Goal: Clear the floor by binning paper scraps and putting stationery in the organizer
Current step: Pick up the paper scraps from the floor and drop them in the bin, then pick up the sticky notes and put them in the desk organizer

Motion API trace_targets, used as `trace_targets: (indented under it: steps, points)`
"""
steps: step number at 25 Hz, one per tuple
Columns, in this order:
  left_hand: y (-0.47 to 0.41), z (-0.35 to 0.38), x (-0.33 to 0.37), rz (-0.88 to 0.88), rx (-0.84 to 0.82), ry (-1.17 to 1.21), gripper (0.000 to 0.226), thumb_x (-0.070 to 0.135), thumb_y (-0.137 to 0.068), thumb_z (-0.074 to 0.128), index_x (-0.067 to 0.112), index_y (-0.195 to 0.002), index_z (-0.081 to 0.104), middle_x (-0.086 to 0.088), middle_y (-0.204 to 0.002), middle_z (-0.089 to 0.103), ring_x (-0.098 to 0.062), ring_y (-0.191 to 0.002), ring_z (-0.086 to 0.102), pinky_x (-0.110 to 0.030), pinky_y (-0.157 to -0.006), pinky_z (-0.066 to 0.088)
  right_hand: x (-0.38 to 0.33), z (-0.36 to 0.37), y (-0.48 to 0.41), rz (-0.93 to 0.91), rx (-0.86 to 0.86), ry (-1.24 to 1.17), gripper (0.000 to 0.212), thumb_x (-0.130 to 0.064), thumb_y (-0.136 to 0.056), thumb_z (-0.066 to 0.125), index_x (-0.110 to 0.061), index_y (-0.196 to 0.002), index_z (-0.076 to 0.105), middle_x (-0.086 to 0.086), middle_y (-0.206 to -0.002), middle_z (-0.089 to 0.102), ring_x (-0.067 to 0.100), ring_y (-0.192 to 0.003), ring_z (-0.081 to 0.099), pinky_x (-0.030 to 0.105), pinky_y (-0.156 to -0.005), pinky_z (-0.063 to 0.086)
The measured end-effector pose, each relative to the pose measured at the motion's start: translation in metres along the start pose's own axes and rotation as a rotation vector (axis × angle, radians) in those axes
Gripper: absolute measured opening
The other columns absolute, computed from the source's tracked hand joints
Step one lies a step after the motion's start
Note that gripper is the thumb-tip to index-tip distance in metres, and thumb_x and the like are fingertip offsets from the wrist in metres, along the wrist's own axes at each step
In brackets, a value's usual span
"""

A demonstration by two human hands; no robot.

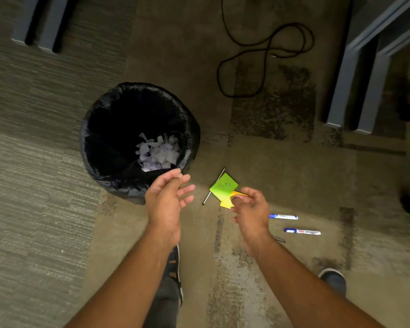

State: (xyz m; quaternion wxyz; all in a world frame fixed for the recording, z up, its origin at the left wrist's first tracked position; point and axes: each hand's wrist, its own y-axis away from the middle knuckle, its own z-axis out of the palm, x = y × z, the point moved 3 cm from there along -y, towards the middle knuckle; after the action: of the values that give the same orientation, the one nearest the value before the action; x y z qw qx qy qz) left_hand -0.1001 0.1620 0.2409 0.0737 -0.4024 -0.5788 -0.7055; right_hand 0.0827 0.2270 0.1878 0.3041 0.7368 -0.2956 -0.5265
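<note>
Bin [109, 129]: round, lined with a black bag, centre left of the frame on the carpet floor [45, 185]; white paper scraps [158, 152] lie heaped at its bottom. Your left hand [167, 202]: just below the bin's near rim, fingers spread and loosely curled, nothing in it. Your right hand [249, 209]: centre of the frame, fingers curled; whether it pinches the orange slip [238, 193] at its fingertips you cannot tell. Green sticky note [224, 187]: on the floor just above that hand, overlapping a yellow note [225, 204] and lying across a thin silver pen [214, 187]. Two white markers with blue caps [283, 217] [302, 231]: on the floor right of the hand, roughly parallel, slightly apart. Small dark pen-like item [279, 239]: just below them, partly hidden by your forearm. Black cable [265, 53]: looped on the floor, upper centre. Your shoes [333, 279]: lower frame.
</note>
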Motion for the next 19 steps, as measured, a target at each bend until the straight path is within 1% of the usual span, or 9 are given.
trace_targets:
  steps: [3, 5, 7, 9, 10, 12, 14, 16, 19]
  points:
    - [-0.007, 0.03, -0.04, -0.012, -0.065, -0.195, 0.02, 0.012, -0.097, 0.068, 0.014, -0.116, 0.072, -0.005, -0.104, 0.078, -0.02, -0.089, 0.073, -0.032, -0.071, 0.055, 0.025, -0.046, -0.031, 0.007, 0.055, 0.061, 0.027, -0.005, -0.091, 0.067, -0.02, -0.112, 0.061, 0.018, -0.109, 0.072, 0.024, -0.079, 0.064, 0.051, -0.076, 0.058]
    - [-0.025, 0.044, -0.065, -0.024, -0.085, -0.329, 0.019, 0.013, -0.096, 0.069, 0.016, -0.114, 0.072, 0.001, -0.094, 0.074, -0.017, -0.088, 0.068, -0.03, -0.07, 0.053, 0.04, -0.065, -0.05, 0.018, 0.07, 0.086, 0.028, -0.005, -0.091, 0.066, -0.02, -0.114, 0.06, 0.018, -0.107, 0.072, 0.026, -0.078, 0.066, 0.053, -0.076, 0.061]
    - [-0.052, 0.052, -0.09, -0.025, -0.077, -0.449, 0.02, 0.013, -0.096, 0.068, 0.014, -0.116, 0.071, 0.006, -0.088, 0.071, -0.013, -0.081, 0.065, -0.024, -0.065, 0.051, 0.058, -0.077, -0.071, 0.051, 0.076, 0.119, 0.033, -0.007, -0.09, 0.067, -0.017, -0.121, 0.059, 0.017, -0.108, 0.072, 0.036, -0.091, 0.071, 0.057, -0.089, 0.06]
    - [-0.083, 0.059, -0.116, 0.012, -0.045, -0.593, 0.026, 0.01, -0.095, 0.071, 0.005, -0.12, 0.071, 0.002, -0.087, 0.071, -0.011, -0.073, 0.064, -0.016, -0.059, 0.052, 0.076, -0.081, -0.091, 0.053, 0.053, 0.18, 0.039, -0.01, -0.09, 0.069, -0.015, -0.127, 0.058, 0.014, -0.108, 0.072, 0.039, -0.102, 0.071, 0.058, -0.096, 0.056]
    - [-0.098, 0.064, -0.129, 0.033, -0.037, -0.674, 0.027, 0.008, -0.092, 0.073, 0.001, -0.119, 0.071, -0.004, -0.092, 0.075, -0.015, -0.075, 0.067, -0.017, -0.064, 0.055, 0.085, -0.082, -0.102, 0.018, 0.041, 0.263, 0.041, -0.011, -0.089, 0.07, -0.014, -0.128, 0.058, 0.013, -0.109, 0.072, 0.038, -0.103, 0.07, 0.054, -0.098, 0.056]
    - [-0.125, 0.074, -0.154, 0.068, -0.045, -0.839, 0.029, 0.005, -0.088, 0.078, 0.001, -0.116, 0.072, -0.019, -0.109, 0.077, -0.032, -0.094, 0.075, -0.031, -0.084, 0.061, 0.099, -0.077, -0.124, -0.139, -0.005, 0.551, 0.043, -0.014, -0.089, 0.071, -0.011, -0.13, 0.06, 0.013, -0.116, 0.07, 0.034, -0.108, 0.067, 0.043, -0.1, 0.053]
    - [-0.147, 0.084, -0.175, 0.122, -0.099, -1.028, 0.033, 0.009, -0.086, 0.082, 0.005, -0.117, 0.073, -0.021, -0.119, 0.076, -0.034, -0.106, 0.075, -0.041, -0.096, 0.06, 0.109, -0.063, -0.147, -0.304, -0.084, 0.833, 0.046, -0.02, -0.09, 0.07, -0.011, -0.133, 0.059, 0.014, -0.127, 0.064, 0.033, -0.118, 0.061, 0.039, -0.101, 0.05]
    - [-0.162, 0.091, -0.189, 0.222, -0.151, -1.236, 0.042, 0.019, -0.084, 0.084, 0.012, -0.123, 0.071, -0.016, -0.124, 0.073, -0.032, -0.112, 0.072, -0.043, -0.098, 0.059, 0.119, -0.047, -0.17, -0.376, -0.106, 1.008, 0.049, -0.03, -0.091, 0.07, -0.015, -0.135, 0.055, 0.012, -0.131, 0.059, 0.035, -0.121, 0.059, 0.041, -0.101, 0.051]
    - [-0.177, 0.095, -0.206, 0.344, -0.1, -1.493, 0.056, 0.034, -0.082, 0.086, 0.017, -0.13, 0.062, -0.013, -0.131, 0.062, -0.031, -0.122, 0.063, -0.045, -0.097, 0.058, 0.132, -0.03, -0.197, -0.43, -0.106, 1.195, 0.06, -0.044, -0.09, 0.07, -0.022, -0.142, 0.048, 0.01, -0.135, 0.056, 0.034, -0.122, 0.058, 0.044, -0.102, 0.05]
